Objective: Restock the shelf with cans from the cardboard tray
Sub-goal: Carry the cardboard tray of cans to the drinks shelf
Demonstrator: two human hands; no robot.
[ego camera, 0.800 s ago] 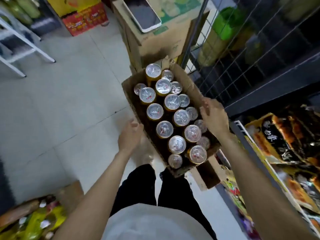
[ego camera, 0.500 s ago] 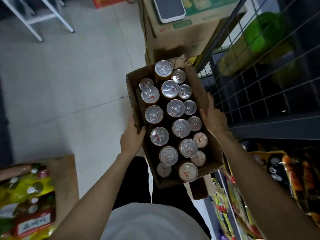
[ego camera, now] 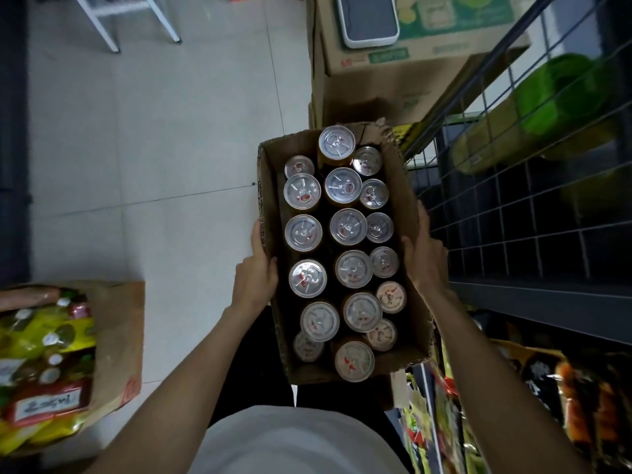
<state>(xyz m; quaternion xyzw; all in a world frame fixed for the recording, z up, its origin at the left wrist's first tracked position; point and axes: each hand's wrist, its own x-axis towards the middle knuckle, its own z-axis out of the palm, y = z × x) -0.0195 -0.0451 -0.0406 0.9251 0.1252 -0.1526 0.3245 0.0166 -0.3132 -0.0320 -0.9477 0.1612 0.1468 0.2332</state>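
A brown cardboard tray (ego camera: 268, 186) is held up in front of me over the floor, its long side pointing away. Several cans (ego camera: 348, 226) with silver pull-tab lids and orange sides stand upright in it, in three rows. My left hand (ego camera: 254, 280) grips the tray's left wall, thumb over the rim. My right hand (ego camera: 425, 258) grips the right wall the same way. The dark wire shelf (ego camera: 519, 234) is close on the right of the tray.
A big cardboard carton (ego camera: 393, 77) with a white-framed flat device (ego camera: 367, 18) on top stands just beyond the tray. An open box of yellow and red packets (ego camera: 51, 357) sits on the floor at left. Snack bags (ego camera: 564, 398) fill the lower right shelf.
The tray has been lifted closer to me and squared up. My left hand moved from beneath the tray to grip its left wall. My view has tilted further down.
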